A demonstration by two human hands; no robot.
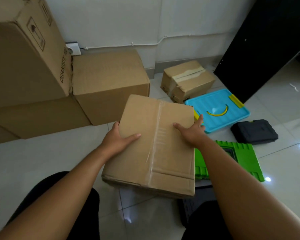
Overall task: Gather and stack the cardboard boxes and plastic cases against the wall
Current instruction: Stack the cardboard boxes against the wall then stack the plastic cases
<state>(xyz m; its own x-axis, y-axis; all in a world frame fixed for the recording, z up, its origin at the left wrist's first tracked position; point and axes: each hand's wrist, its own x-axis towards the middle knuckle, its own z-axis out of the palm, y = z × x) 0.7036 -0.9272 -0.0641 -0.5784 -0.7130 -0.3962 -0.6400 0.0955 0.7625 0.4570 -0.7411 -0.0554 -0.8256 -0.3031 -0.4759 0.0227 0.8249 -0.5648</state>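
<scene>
Gripping taped box [152, 146] between both palms, left hand [119, 139] and right hand [191, 131] clamping opposite sides, thumbs on top. Keep level; place on box stack [109, 78] beyond left hand.

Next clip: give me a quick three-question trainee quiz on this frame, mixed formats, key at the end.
1. True or false: both hands grip the taped box by its sides.
2. Multiple choice: what colour is the handle on the blue lid? A red, B yellow, C white.
3. Fill in: the dark grey case lies on the ____, behind the green case.

Key: 1 true; 2 B; 3 floor.
</scene>
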